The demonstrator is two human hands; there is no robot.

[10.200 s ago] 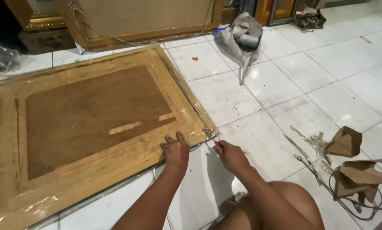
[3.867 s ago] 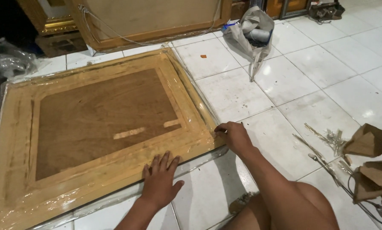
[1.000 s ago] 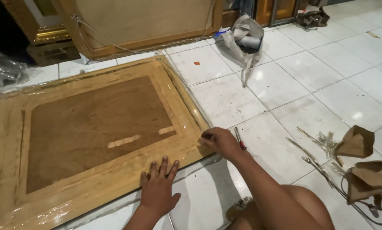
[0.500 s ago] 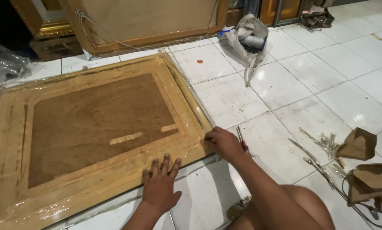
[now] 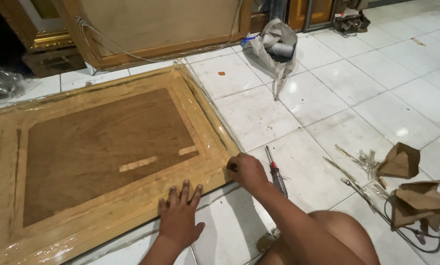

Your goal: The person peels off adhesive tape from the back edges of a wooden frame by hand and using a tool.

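A large wooden frame (image 5: 107, 152) lies back-side up on the white tile floor, wrapped in clear plastic film. My left hand (image 5: 180, 218) rests flat, fingers spread, on the frame's near edge. At the frame's near right corner my right hand (image 5: 247, 169) is curled with its fingers pinched against the plastic; what it grips is too small to tell. A screwdriver (image 5: 276, 172) with a red and black handle lies on the tile just right of that hand. My bare knee (image 5: 338, 235) shows at the bottom.
Folded brown cardboard corner pieces (image 5: 411, 181), scraps and a dark cable (image 5: 416, 233) lie at the right. A grey bag (image 5: 274, 46) sits at the back. Another big frame (image 5: 156, 29) leans upright behind, and crumpled plastic (image 5: 1, 83) lies at the far left.
My right hand has shifted from beside the frame's near edge up to its right corner. The left hand has slid left and settled flat on the edge. The screwdriver now lies uncovered on the tile.
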